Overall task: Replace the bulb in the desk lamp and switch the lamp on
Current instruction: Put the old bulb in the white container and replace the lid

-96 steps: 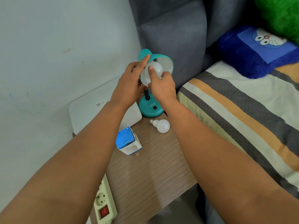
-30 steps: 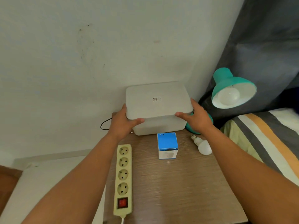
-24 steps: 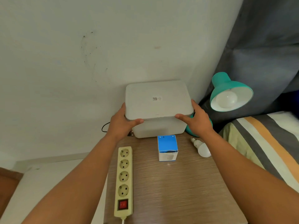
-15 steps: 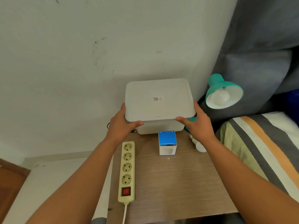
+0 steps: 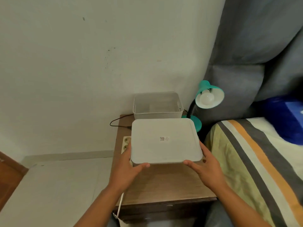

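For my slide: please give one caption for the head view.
Both hands hold the white lid before the open box, beside the lamp.

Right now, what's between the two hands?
Head view: the white lid, lifted off the open bin. Left hand and right hand grip its near corners; nothing else sits between them.

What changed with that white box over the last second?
Both hands, left hand and right hand, lifted the lid off the white box and drew it toward the person; the box now stands open. The lamp keeps its bulb, unlit.
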`<action>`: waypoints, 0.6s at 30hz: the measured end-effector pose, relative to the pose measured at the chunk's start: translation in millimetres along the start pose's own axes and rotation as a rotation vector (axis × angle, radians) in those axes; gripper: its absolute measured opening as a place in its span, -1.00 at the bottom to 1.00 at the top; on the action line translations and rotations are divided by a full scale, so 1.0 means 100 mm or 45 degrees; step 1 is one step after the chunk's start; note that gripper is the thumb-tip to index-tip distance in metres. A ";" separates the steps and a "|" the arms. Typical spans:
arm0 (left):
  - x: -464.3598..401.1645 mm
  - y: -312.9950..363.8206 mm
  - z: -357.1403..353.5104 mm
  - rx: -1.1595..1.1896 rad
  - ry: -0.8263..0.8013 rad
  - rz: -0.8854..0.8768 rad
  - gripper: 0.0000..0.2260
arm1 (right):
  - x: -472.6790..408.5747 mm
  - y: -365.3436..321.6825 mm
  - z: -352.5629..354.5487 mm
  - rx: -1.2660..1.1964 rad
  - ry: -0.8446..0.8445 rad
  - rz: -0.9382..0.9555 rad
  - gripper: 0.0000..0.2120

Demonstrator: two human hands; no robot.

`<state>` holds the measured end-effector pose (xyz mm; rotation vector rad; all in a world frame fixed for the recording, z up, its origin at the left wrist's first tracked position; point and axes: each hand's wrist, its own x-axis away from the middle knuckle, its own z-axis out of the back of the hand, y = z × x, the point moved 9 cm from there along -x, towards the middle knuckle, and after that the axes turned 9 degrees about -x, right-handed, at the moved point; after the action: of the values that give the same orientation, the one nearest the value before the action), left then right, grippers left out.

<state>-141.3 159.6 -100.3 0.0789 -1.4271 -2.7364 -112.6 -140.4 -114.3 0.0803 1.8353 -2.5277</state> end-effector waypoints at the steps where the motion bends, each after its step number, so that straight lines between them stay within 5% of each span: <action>1: 0.07 -0.06 -0.06 0.007 -0.019 0.012 -0.21 | 0.07 0.05 0.02 0.002 0.004 0.001 -0.13; 13: 0.55 -0.41 -0.44 -0.102 -0.144 0.164 -0.31 | 0.43 0.42 0.05 0.131 -0.091 -0.146 -0.37; 18: 0.55 -0.59 -0.54 -0.151 -0.202 0.233 -0.34 | 0.44 0.61 -0.03 0.242 -0.139 -0.217 -0.26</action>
<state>-193.4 145.2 -180.5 -0.2655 -1.2321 -2.7178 -154.1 -156.1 -175.4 -0.2167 1.6244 -2.7521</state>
